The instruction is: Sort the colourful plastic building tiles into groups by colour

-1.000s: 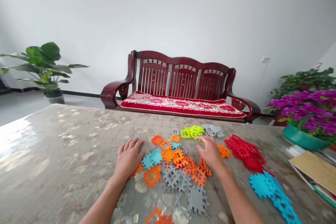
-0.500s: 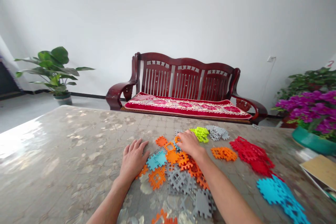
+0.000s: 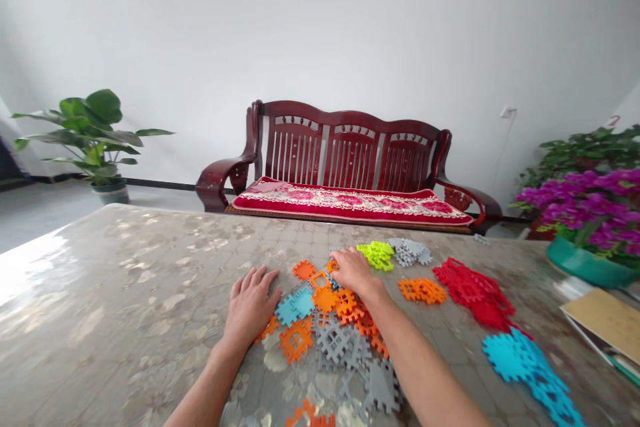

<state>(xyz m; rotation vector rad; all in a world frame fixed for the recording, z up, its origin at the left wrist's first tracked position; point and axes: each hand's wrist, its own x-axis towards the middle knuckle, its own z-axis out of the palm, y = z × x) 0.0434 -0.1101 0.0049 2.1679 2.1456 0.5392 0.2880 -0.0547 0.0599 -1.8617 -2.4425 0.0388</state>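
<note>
A mixed heap of flat interlocking tiles, orange, grey and blue, lies on the table in front of me. My left hand rests flat with its fingers spread at the heap's left edge, touching a blue tile. My right hand reaches over the far side of the heap, fingers curled down onto an orange tile. Whether it grips the tile is hidden under the fingers.
Sorted piles lie to the right: yellow-green, grey, orange, red, blue. A teal pot of purple flowers and books stand at the right edge. A wooden bench is behind the table.
My right hand has moved left from the small orange pile to the far side of the mixed heap. An orange pile now shows where that hand was. The left hand has stayed put.
</note>
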